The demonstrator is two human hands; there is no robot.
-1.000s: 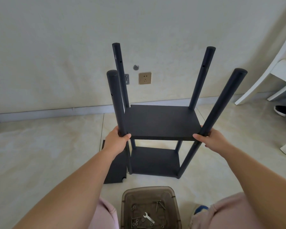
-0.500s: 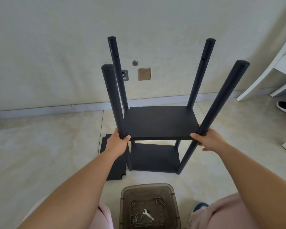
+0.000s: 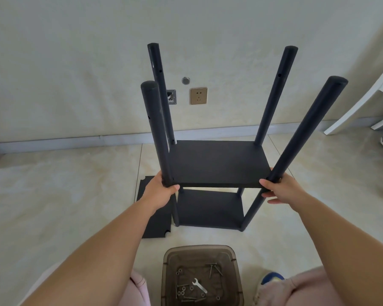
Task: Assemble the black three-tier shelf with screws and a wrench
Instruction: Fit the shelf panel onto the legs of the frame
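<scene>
We grip both front posts: left hand (image 3: 158, 193), right hand (image 3: 281, 191) fingers wrapped at middle board (image 3: 219, 164); keep level, probably seated.

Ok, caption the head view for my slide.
Both hands, left and right, grip the half-built shelf's front posts.

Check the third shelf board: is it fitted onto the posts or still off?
Still off. The third shelf board lies flat on the floor left of the frame, while only two boards sit between the posts, whose upper holes stay bare.
</scene>
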